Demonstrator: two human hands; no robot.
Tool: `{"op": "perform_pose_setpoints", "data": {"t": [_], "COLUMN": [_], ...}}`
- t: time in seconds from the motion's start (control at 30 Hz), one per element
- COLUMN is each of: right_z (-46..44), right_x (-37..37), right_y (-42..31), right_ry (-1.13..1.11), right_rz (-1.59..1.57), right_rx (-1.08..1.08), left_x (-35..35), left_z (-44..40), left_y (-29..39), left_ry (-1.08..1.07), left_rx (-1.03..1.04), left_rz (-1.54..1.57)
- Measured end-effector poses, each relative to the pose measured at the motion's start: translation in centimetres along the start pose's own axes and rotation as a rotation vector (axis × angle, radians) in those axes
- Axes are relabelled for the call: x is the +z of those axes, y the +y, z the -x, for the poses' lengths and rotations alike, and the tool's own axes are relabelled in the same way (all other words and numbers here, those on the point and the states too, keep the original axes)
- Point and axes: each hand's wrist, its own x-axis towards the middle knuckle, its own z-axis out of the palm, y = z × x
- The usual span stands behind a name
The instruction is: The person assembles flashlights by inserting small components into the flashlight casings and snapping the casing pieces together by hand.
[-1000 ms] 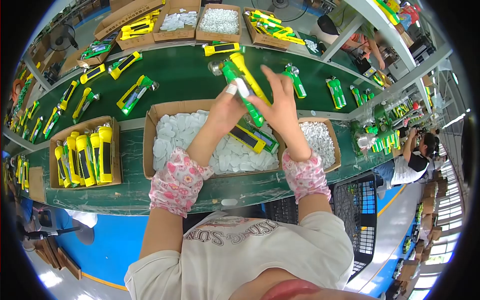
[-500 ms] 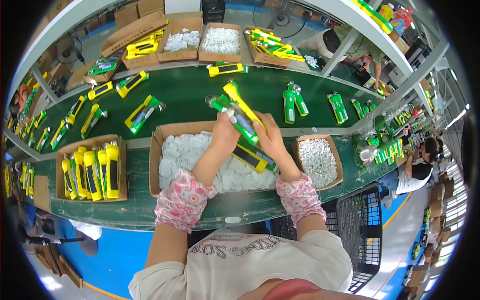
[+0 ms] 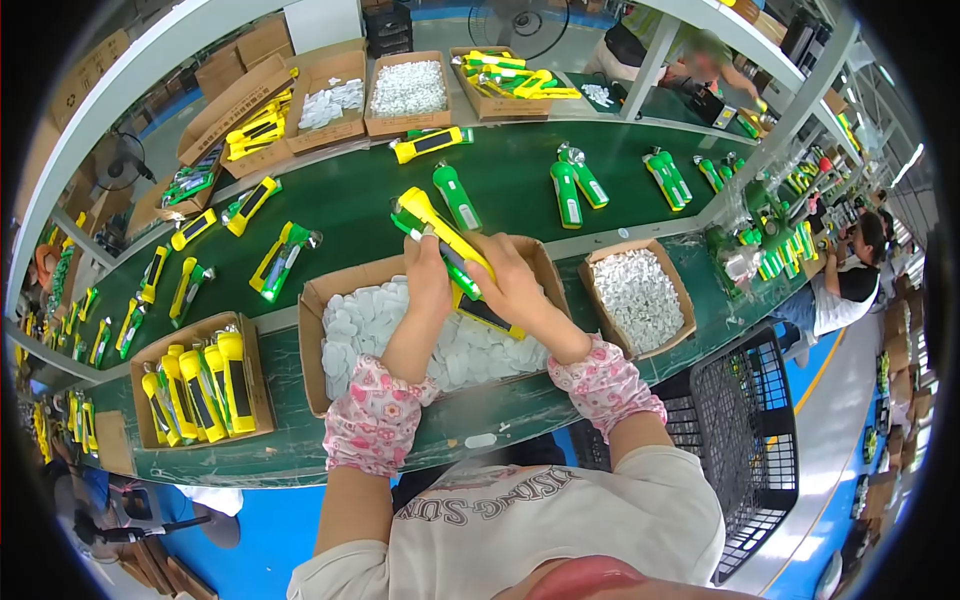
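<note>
Over the front carton, my left hand (image 3: 428, 278) and my right hand (image 3: 508, 280) are both closed around a yellow-and-green flashlight (image 3: 437, 222). It is tilted, with its head toward the belt; my fingers cover its lower part. Beneath my right hand, another yellow flashlight (image 3: 492, 314) with a dark panel lies on white oval plastic pieces (image 3: 370, 330) in the carton (image 3: 313, 350). Just beyond my hands, a green flashlight (image 3: 458, 197) with a pale label rests on the green belt (image 3: 350, 200).
At left stands a carton of upright flashlights (image 3: 205, 385); at right, a carton of small whitish parts (image 3: 640, 295). More flashlights lie along the belt. Behind it are several cartons, one with white pieces (image 3: 408, 88). A black basket (image 3: 745, 440) stands beside me at right.
The held flashlights were spread apart before; now one yellow-and-green flashlight shows between my closer-set hands. A green flashlight now shows on the belt beyond them. The whole view has shifted slightly.
</note>
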Motion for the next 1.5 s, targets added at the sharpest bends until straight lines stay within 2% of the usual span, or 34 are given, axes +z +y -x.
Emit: {"op": "perform_pose_setpoints", "data": {"t": [0.03,0.17,0.4,0.47,0.5,0.53,0.57,0.6,0.63,0.7,0.73,0.83,0.87,0.9,0.93,1.0,1.07,1.1,1.13,1.2,1.23,1.27,1.3,1.33,1.37,1.4,1.47,1.5], "right_z": [0.2,0.2,1.2,1.8,2.0,2.2,1.6,1.5,1.5,2.1,2.1,0.7,1.1,1.5,1.6,1.1,0.8,1.1,1.6,2.2,2.1,3.6,3.1,5.2,5.7,6.8,11.5,12.8], "right_x": [0.1,-0.1,2.2,2.4,2.1,1.7,-0.5,-0.8,-0.8,-0.7,-0.6,-1.2,-2.1,-2.3,-2.4,-4.1,-4.9,-4.9,-4.9,-6.3,-9.1,-7.7,-11.7,-11.8,-14.1,-16.5,-18.2,-18.3], "right_y": [-0.6,-0.5,1.0,2.8,3.1,3.3,-0.2,-1.2,-1.6,-0.8,0.1,2.0,1.1,0.1,-0.7,-1.3,-1.3,-1.2,-1.0,-0.9,-2.7,2.4,0.5,4.7,5.1,6.8,11.7,12.0], "right_ry": [0.013,-0.004,0.001,-0.068,-0.118,-0.168,-0.251,-0.305,-0.362,-0.094,0.025,-0.537,-0.618,-0.574,-0.536,-0.539,-0.464,-0.404,-0.347,-0.462,-0.447,-0.352,-0.321,-0.106,0.005,0.010,-0.175,-0.322], "right_rz": [-0.032,-0.037,0.236,0.353,0.365,0.375,0.315,0.297,0.256,0.060,-0.043,-1.238,-1.339,-1.271,-1.209,-0.860,-0.592,-0.489,-0.390,-0.393,-0.396,-0.171,-0.332,-0.309,-0.208,0.040,0.609,0.630], "right_rx": [0.041,0.098,0.012,-0.049,-0.102,-0.156,-0.086,0.103,0.281,0.161,0.083,0.742,0.794,0.741,0.689,0.609,0.543,0.522,0.508,0.475,0.301,0.022,0.104,0.262,0.369,0.503,0.475,0.516], "left_x": [0.2,1.4,-1.0,-1.3,-1.6,-3.6,-5.2,-3.2,-3.6,-3.8,-3.3,-1.9,-1.9,-2.5,-1.7,-1.1,0.3,-0.4,0.4,0.2,-0.1,-0.1,-0.4,-0.8,-0.3,-0.3,-2.7,-2.9], "left_z": [0.2,1.6,-0.3,-0.2,-0.4,-2.0,-4.0,-2.9,-3.5,-3.9,-3.8,-2.1,-1.9,-2.6,-1.9,-1.5,0.1,-0.7,0.5,0.5,0.4,0.7,0.2,-0.3,-0.4,-0.2,-1.7,-2.7], "left_y": [0.1,2.2,-2.4,-2.2,-1.6,-2.5,-2.3,0.0,0.4,1.4,1.3,1.9,1.9,1.7,2.2,2.0,2.1,0.5,0.2,-0.6,-1.1,-1.0,-0.8,-0.2,1.0,2.1,1.5,1.2], "left_ry": [0.015,-0.162,-0.023,-0.083,-0.117,-0.200,-0.237,-0.136,-0.169,-0.260,-0.237,-0.345,-0.382,-0.441,-0.404,-0.501,-0.505,-0.619,-0.564,-0.610,-0.595,-0.557,-0.536,-0.520,-0.451,-0.387,-0.250,-0.199], "left_rx": [-0.007,-0.133,0.038,-0.040,-0.071,-0.130,-0.200,-0.210,-0.178,-0.166,-0.126,-0.089,-0.097,-0.138,-0.132,-0.106,-0.275,-0.359,-0.457,-0.451,-0.483,-0.540,-0.541,-0.520,-0.490,-0.455,-0.451,-0.439], "left_rz": [0.011,0.363,0.017,0.061,-0.083,0.035,-0.029,0.016,0.040,0.010,0.006,0.158,0.198,0.214,0.189,0.141,0.036,-0.013,0.054,0.036,0.081,0.244,0.339,0.435,0.448,0.468,0.462,0.472]}}
